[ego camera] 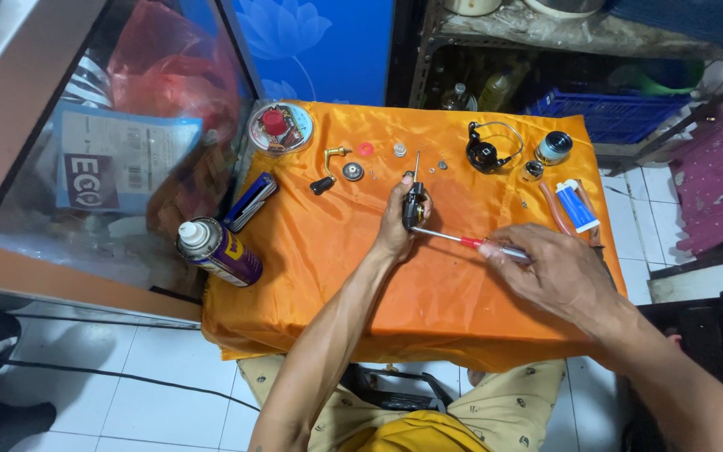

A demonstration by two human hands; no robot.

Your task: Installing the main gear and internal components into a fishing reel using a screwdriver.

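My left hand [395, 224] grips a small black reel body [413, 201] with a thin metal shaft sticking up from it, held above the orange cloth [428, 301]. My right hand [556, 269] holds a screwdriver [470, 243] with a red and clear handle; its metal tip points left and meets the black body. Both hands are over the middle of the cloth-covered table.
Loose parts lie along the far side: a crank handle [328, 170], a red washer [366, 150], a round gear [353, 172], a black rotor with wire bail [487, 151], a spool [553, 147]. A tube [577, 205], spray can [219, 251], folding tool [250, 201] and round clear box [280, 127] sit nearby.
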